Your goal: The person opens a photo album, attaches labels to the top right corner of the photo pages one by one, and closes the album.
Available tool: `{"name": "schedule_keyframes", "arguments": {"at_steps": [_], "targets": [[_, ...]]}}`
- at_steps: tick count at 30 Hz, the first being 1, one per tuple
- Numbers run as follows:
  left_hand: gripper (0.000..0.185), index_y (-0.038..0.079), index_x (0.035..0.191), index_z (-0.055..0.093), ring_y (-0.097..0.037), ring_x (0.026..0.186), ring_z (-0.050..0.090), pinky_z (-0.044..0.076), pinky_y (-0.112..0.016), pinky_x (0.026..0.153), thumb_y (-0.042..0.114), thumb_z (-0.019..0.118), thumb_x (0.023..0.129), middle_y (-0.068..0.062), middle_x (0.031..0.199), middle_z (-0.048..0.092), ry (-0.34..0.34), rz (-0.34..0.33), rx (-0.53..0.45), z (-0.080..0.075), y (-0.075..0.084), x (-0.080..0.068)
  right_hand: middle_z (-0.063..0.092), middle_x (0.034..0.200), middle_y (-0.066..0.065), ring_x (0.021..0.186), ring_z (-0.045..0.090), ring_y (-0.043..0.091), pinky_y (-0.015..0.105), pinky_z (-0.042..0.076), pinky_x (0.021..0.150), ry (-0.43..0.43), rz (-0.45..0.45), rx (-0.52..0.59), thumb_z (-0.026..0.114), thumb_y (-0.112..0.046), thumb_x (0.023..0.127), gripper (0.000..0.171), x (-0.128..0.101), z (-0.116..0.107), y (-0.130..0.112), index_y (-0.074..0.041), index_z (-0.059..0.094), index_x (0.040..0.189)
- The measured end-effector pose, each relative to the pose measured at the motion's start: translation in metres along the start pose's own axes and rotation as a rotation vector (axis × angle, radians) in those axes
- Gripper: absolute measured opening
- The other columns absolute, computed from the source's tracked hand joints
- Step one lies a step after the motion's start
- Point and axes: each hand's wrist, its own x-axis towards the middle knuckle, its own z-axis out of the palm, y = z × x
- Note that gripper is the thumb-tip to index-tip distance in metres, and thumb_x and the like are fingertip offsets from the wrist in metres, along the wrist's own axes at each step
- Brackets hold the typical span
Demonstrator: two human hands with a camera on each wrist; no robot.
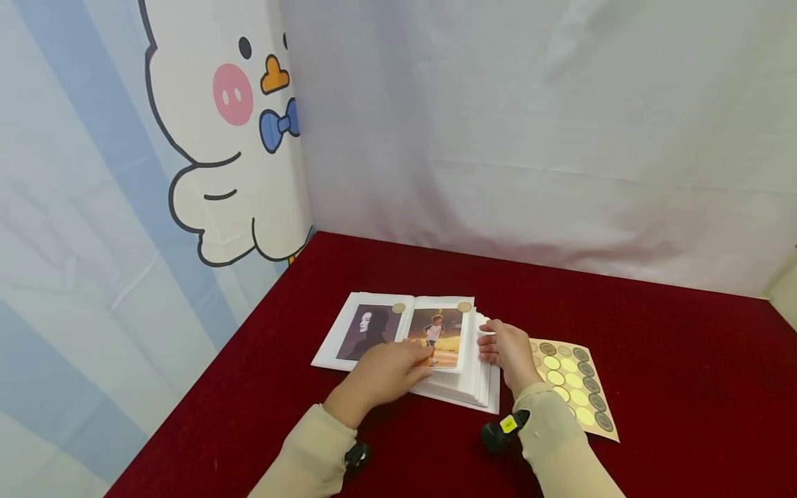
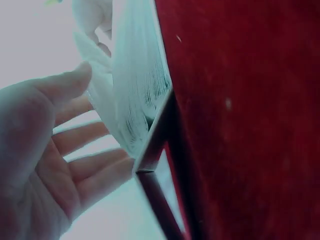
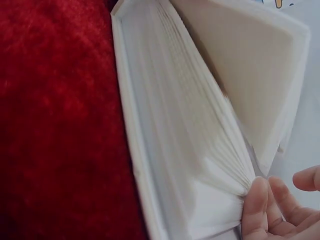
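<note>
1. The open photo album (image 1: 429,346) lies just ahead of both hands, its long axis running left to right.
2. The left hand (image 1: 382,373) rests flat, fingers relaxed, on the open page.
3. The right hand (image 1: 507,349), nearer the page stack, pinches the right-hand page edges, beside the sticker sheet (image 1: 575,387).

- Table (image 1: 654,360): covered in a deep red cloth, set against draped white backing.
- Open photo album (image 1: 398,332): lies flat on the cloth, near centre.
- Sticker sheet (image 1: 575,387): lies flat just right of the album, partly under its edge.
</note>
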Motion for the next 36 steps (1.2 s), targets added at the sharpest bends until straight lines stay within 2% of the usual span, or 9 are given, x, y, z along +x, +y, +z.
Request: {"name": "schedule_keyframes", "arguments": {"at_steps": [2,4,7,10,17,23,27,30,36], "targets": [[0.023,0.008,0.106,0.069,-0.013,0.069,0.063,0.051,-0.031,0.058,0.022,0.059,0.091,-0.001,0.088,0.069,0.092,0.116,0.151,0.0,0.003,0.0,0.057,0.075,0.007,0.059,0.053,0.011,0.021,0.049,0.054,0.001,-0.002,0.001,0.042,-0.021,0.094,0.039,0.0,0.0,0.0,0.009,0.056,0.114],[0.011,0.009,0.089,0.068,-0.008,0.048,0.049,0.044,-0.029,0.043,0.015,0.06,0.086,0.002,0.066,0.062,0.183,0.183,0.252,0.0,0.006,0.001,0.057,0.075,0.007,0.059,0.053,0.011,0.02,0.049,0.053,0.001,-0.005,0.003,0.042,-0.021,0.094,0.039,-0.001,0.0,0.0,0.009,0.056,0.114],[0.006,0.012,0.071,0.06,-0.008,0.042,0.033,0.036,-0.029,0.037,0.011,0.062,0.077,0.005,0.052,0.046,0.256,0.193,0.292,0.0,0.008,0.003,0.057,0.074,0.006,0.058,0.053,0.01,0.02,0.049,0.052,0.002,-0.006,0.005,0.042,-0.021,0.094,0.038,0.0,0.0,0.001,0.009,0.056,0.113],[0.006,0.014,0.07,0.064,-0.01,0.042,0.034,0.036,-0.031,0.038,0.012,0.064,0.076,0.005,0.05,0.046,0.256,0.144,0.266,0.0,0.009,0.004,0.057,0.074,0.006,0.058,0.052,0.01,0.02,0.049,0.052,0.002,-0.006,0.007,0.042,-0.021,0.094,0.038,0.0,0.0,0.003,0.009,0.056,0.113],[0.011,0.016,0.085,0.077,-0.007,0.051,0.053,0.044,-0.029,0.049,0.025,0.073,0.08,0.005,0.067,0.067,0.233,0.06,0.092,0.001,0.003,0.001,0.058,0.072,0.006,0.058,0.053,0.011,0.02,0.049,0.052,-0.002,-0.008,0.017,0.047,-0.021,0.092,0.037,0.002,0.001,0.008,0.01,0.059,0.108],[0.018,0.014,0.086,0.077,-0.004,0.052,0.046,0.04,-0.022,0.05,0.029,0.073,0.078,0.006,0.066,0.066,0.2,-0.011,-0.066,0.002,-0.001,0.001,0.059,0.074,0.006,0.059,0.053,0.011,0.019,0.048,0.053,0.004,-0.022,-0.016,0.055,-0.022,0.09,0.036,0.002,0.002,0.01,0.009,0.062,0.108],[0.012,0.011,0.086,0.076,-0.003,0.05,0.041,0.034,-0.019,0.047,0.021,0.072,0.081,0.005,0.066,0.065,0.181,-0.065,-0.13,0.0,-0.001,0.001,0.062,0.074,0.006,0.06,0.054,0.01,0.019,0.048,0.054,0.003,-0.027,-0.041,0.06,-0.019,0.087,0.035,0.003,0.002,0.011,0.009,0.06,0.109],[0.01,0.011,0.084,0.072,-0.004,0.051,0.047,0.035,-0.018,0.046,0.011,0.067,0.076,0.003,0.068,0.065,0.218,-0.132,-0.196,-0.001,-0.001,-0.001,0.062,0.076,0.007,0.061,0.054,0.011,0.019,0.048,0.055,-0.003,-0.028,-0.063,0.061,-0.018,0.086,0.036,0.003,0.001,0.012,0.009,0.059,0.11],[0.007,0.008,0.075,0.064,-0.011,0.065,0.064,0.048,-0.021,0.054,0.006,0.063,0.069,-0.002,0.072,0.067,0.388,-0.284,-0.318,-0.001,-0.002,-0.004,0.062,0.08,0.008,0.064,0.054,0.013,0.02,0.048,0.057,-0.009,-0.024,-0.103,0.061,-0.019,0.087,0.037,0.004,-0.001,0.014,0.009,0.059,0.111]]}}
